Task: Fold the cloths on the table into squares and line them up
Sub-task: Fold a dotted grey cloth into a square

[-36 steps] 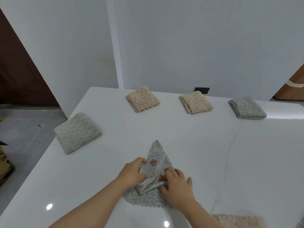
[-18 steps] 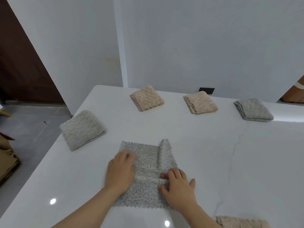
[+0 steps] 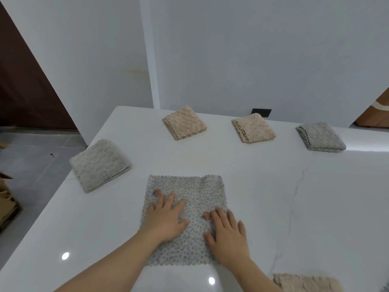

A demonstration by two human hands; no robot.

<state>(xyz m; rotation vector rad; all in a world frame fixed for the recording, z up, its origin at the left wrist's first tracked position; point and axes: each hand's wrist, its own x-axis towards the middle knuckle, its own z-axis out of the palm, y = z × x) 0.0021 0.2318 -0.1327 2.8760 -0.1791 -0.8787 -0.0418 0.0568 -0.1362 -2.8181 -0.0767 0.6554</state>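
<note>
Lying square on the glossy tabletop point(image 3: 273, 197), the dotted cloth point(image 3: 189, 186) is pressed under the straight-fingered left hand point(image 3: 166, 220) and right hand point(image 3: 229, 239); its earlier ridge is flattened.

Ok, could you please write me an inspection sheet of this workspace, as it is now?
Surface: white table, glossy, thin vein at right.
Job's things: spotted cloth spread flat; folded squares: pale cloth at left, left beige cloth, right beige cloth and grey cloth along the far edge; near beige cloth cut off by the frame.
Clutter: nothing seen.
Hands: left hand and right hand flat on the spotted cloth.
Cables: nothing seen.
Surroundings: white wall with dark socket; grey floor; cardboard at left.
</note>
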